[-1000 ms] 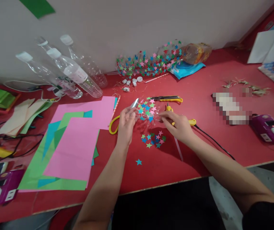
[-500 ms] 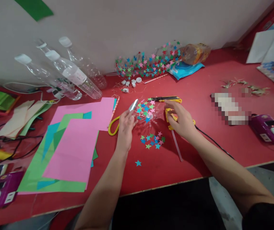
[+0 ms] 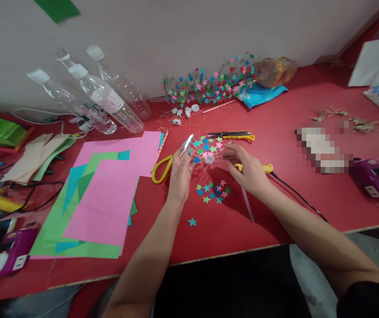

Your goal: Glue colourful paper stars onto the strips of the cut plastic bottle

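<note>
My left hand (image 3: 181, 174) is closed on the left side of a clear plastic bottle piece (image 3: 209, 159) with pink, blue and green paper stars stuck on it. My right hand (image 3: 247, 172) has its curled fingers at the piece's right edge. A yellow glue gun (image 3: 269, 168) with a black cord lies partly hidden under that hand, and a clear glue stick (image 3: 247, 205) sticks out toward me. Beside my left hand lie yellow-handled scissors (image 3: 162, 169), blades pointing away. Loose paper stars (image 3: 212, 192) sit below the piece, with one blue star (image 3: 192, 222) nearer me.
A box cutter (image 3: 232, 135) lies just beyond the piece. Coloured paper sheets (image 3: 99, 198) cover the left. Clear bottles (image 3: 116, 112) lean at the wall, near a star-covered bottle (image 3: 205, 86) and a blue packet (image 3: 262, 95). Purple power sockets (image 3: 375, 179) stand at right.
My right hand has moved from over the glue gun to the right edge of the bottle piece. My left hand keeps its hold, the piece slightly turned. The view has shifted a little.
</note>
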A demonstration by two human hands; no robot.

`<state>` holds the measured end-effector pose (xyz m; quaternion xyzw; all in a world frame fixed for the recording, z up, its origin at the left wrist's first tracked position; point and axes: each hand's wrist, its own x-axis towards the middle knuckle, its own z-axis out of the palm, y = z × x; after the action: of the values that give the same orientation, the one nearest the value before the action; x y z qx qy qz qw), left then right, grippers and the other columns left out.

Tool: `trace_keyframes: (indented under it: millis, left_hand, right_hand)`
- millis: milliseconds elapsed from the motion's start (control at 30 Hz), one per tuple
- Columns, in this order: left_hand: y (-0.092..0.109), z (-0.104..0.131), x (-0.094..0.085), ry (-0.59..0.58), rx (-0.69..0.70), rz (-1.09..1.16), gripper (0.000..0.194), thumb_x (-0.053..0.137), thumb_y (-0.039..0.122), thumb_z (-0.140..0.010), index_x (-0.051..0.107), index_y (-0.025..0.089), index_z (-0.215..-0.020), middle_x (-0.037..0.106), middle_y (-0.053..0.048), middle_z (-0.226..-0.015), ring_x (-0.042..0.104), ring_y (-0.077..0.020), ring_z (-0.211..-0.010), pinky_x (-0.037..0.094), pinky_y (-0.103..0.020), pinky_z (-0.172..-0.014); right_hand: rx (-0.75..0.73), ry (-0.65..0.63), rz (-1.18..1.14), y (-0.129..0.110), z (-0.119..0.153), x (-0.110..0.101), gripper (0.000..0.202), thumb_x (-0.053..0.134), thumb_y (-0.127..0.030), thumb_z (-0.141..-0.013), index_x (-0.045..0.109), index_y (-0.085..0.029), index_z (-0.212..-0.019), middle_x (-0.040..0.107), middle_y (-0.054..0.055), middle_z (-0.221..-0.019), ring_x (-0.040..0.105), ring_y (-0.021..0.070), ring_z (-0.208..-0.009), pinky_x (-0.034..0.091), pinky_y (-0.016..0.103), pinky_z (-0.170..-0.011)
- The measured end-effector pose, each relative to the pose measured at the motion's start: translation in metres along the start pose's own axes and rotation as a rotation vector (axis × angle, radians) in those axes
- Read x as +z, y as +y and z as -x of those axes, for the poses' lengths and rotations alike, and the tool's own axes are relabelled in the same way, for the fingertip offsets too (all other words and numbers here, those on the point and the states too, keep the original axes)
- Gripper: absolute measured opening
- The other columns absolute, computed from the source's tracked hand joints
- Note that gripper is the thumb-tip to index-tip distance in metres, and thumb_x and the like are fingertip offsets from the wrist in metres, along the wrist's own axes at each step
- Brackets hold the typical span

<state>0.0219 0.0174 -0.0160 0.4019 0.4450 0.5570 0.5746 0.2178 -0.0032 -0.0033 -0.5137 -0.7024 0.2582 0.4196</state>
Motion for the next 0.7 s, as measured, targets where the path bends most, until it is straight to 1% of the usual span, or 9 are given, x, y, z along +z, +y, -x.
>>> trace_keyframes:
  millis: [100, 167, 267, 333, 400, 467, 500, 600, 700]
  left_hand:
    - [-0.003, -0.001, -0.001, -0.014, 0.013, -0.006, 0.038, 0.054, 0.048, -0.091, 0.049, 0.026, -0.122, 0.052, -0.010, -0.142, 0.051, -0.0222, -0.130, 0.041, -0.041, -0.108]
    - [-0.004, -0.002, -0.005, -0.002, 0.041, -0.032, 0.041, 0.055, 0.051, -0.089, 0.050, 0.026, -0.121, 0.051, -0.011, -0.142, 0.050, -0.0227, -0.131, 0.041, -0.042, -0.108]
    - [-0.003, -0.003, -0.014, 0.083, 0.183, -0.151, 0.044, 0.064, 0.049, -0.084, 0.052, 0.025, -0.118, 0.054, -0.011, -0.136, 0.053, -0.0217, -0.127, 0.042, -0.040, -0.106]
    - [0.001, -0.004, -0.021, 0.146, 0.305, -0.252, 0.040, 0.070, 0.042, -0.080, 0.054, 0.024, -0.111, 0.060, -0.009, -0.121, 0.059, -0.0192, -0.115, 0.048, -0.036, -0.099]
    - [0.007, -0.005, -0.027, 0.200, 0.351, -0.316, 0.030, 0.071, 0.035, -0.078, 0.056, 0.022, -0.101, 0.063, -0.004, -0.099, 0.064, -0.0146, -0.092, 0.052, -0.030, -0.083]
    - [0.012, -0.005, -0.031, 0.235, 0.354, -0.374, 0.020, 0.070, 0.031, -0.079, 0.056, 0.020, -0.090, 0.060, 0.001, -0.081, 0.061, -0.0103, -0.070, 0.050, -0.023, -0.066]
    - [0.013, -0.005, -0.032, 0.238, 0.358, -0.408, 0.017, 0.069, 0.030, -0.079, 0.057, 0.019, -0.085, 0.058, 0.002, -0.075, 0.058, -0.0090, -0.064, 0.048, -0.021, -0.061]
    - [0.014, -0.005, -0.033, 0.223, 0.375, -0.487, 0.015, 0.067, 0.030, -0.081, 0.058, 0.019, -0.077, 0.057, 0.002, -0.068, 0.053, -0.0080, -0.058, 0.043, -0.020, -0.055]
    - [0.010, -0.006, -0.032, 0.214, 0.364, -0.491, 0.017, 0.064, 0.031, -0.084, 0.057, 0.019, -0.075, 0.057, 0.002, -0.066, 0.052, -0.0080, -0.058, 0.042, -0.019, -0.054]
  right_hand:
    - [-0.021, 0.001, 0.012, 0.000, 0.000, -0.001, 0.039, 0.048, -0.019, -0.087, 0.048, -0.020, -0.126, 0.070, 0.007, -0.103, 0.070, 0.0180, -0.092, 0.058, 0.036, -0.083]
    - [-0.045, 0.032, 0.065, -0.003, 0.000, -0.004, 0.039, 0.048, -0.017, -0.086, 0.049, -0.021, -0.125, 0.071, 0.006, -0.101, 0.069, 0.0174, -0.091, 0.057, 0.035, -0.082]
    - [-0.131, 0.153, 0.190, -0.009, 0.001, -0.013, 0.033, 0.047, -0.013, -0.085, 0.056, -0.020, -0.116, 0.068, 0.004, -0.092, 0.065, 0.0143, -0.077, 0.054, 0.031, -0.074]
    - [-0.226, 0.199, 0.231, -0.014, 0.002, -0.018, 0.024, 0.046, -0.013, -0.087, 0.059, -0.020, -0.105, 0.065, 0.002, -0.082, 0.057, 0.0112, -0.064, 0.049, 0.027, -0.065]
    - [-0.354, 0.114, 0.246, -0.017, 0.004, -0.020, 0.017, 0.047, -0.014, -0.088, 0.060, -0.019, -0.097, 0.062, 0.000, -0.075, 0.052, 0.0095, -0.058, 0.044, 0.024, -0.058]
    - [-0.495, -0.056, 0.287, -0.018, 0.007, -0.016, 0.014, 0.047, -0.015, -0.090, 0.060, -0.018, -0.093, 0.062, 0.000, -0.072, 0.051, 0.0095, -0.057, 0.039, 0.024, -0.055]
    - [-0.555, -0.141, 0.321, -0.018, 0.009, -0.012, 0.015, 0.046, -0.016, -0.091, 0.061, -0.017, -0.092, 0.062, 0.000, -0.071, 0.051, 0.0100, -0.058, 0.037, 0.025, -0.054]
    - [-0.665, -0.326, 0.412, -0.022, 0.017, 0.006, 0.022, 0.043, -0.019, -0.095, 0.063, -0.016, -0.088, 0.061, 0.001, -0.071, 0.050, 0.0119, -0.061, 0.035, 0.027, -0.056]
    - [-0.777, -0.428, 0.412, -0.030, 0.027, 0.027, 0.025, 0.040, -0.018, -0.096, 0.064, -0.016, -0.090, 0.063, 0.004, -0.081, 0.050, 0.0143, -0.071, 0.035, 0.028, -0.062]
